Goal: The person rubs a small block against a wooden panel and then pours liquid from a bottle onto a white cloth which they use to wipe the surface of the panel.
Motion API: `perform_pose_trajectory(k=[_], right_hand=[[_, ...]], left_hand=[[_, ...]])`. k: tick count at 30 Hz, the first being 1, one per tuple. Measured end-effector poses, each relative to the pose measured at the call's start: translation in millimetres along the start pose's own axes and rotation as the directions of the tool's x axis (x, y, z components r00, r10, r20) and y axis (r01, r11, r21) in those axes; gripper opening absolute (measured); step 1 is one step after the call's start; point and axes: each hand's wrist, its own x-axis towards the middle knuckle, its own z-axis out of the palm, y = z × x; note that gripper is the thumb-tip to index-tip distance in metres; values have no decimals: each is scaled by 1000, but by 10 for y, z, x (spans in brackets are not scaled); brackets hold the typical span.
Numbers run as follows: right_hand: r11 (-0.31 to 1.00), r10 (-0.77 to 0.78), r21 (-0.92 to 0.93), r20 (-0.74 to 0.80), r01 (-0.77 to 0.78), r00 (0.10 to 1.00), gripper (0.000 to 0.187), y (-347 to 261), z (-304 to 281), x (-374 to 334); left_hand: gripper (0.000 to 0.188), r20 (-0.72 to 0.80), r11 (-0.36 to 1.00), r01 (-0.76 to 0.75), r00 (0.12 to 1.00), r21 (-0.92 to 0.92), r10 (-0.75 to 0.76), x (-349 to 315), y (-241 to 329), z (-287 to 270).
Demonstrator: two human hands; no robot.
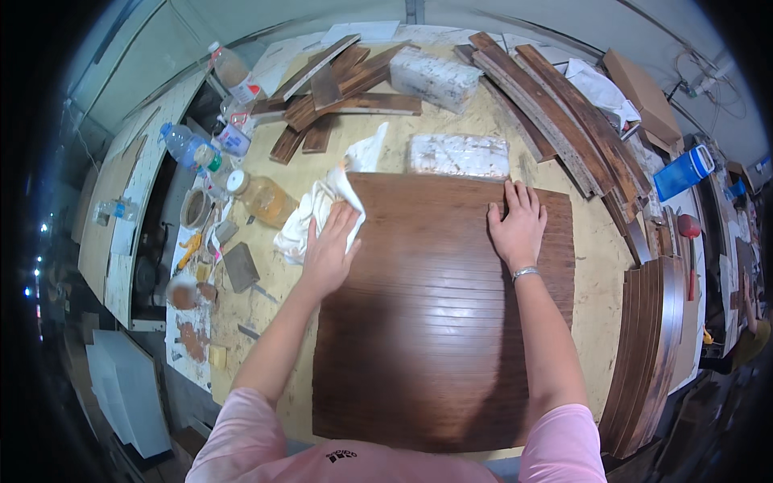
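Observation:
A dark brown wooden panel (427,322) with fine lines across it lies flat on the table in front of me. At its far left corner my left hand (328,251) grips a crumpled white cloth (319,201), which hangs over the panel's edge. My right hand (518,228), with a silver bracelet at the wrist, rests with fingers spread on the panel near its far right edge. Nothing is held in it. Just beyond the panel stands a wrapped whitish block (459,154), close to my right fingertips.
Brown wood strips (354,88) lie piled at the far left, with more curved strips (555,105) at the far right. A second wrapped block (435,76) sits between them. Left are a jar (270,200), bottles (183,146) and a sanding block (240,267). Stacked boards (644,354) stand right.

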Motion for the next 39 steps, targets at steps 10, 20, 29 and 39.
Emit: perform_pose_trajectory(k=[10, 20, 29, 39], right_hand=[[999, -21, -29, 7, 21, 1000, 57, -9, -19, 19], [969, 115, 240, -208, -63, 971, 60, 992, -154, 307], [158, 186, 822, 520, -548, 834, 68, 1714, -59, 351], [988, -142, 70, 30, 140, 989, 65, 800, -90, 388]], left_hand=[[51, 45, 778, 206, 974, -593, -223, 282, -620, 284], [57, 310, -325, 210, 903, -922, -297, 691, -638, 93], [60, 363, -248, 289, 865, -925, -345, 625, -530, 111], [49, 286, 603, 360, 933, -712, -220, 139, -478, -278]])
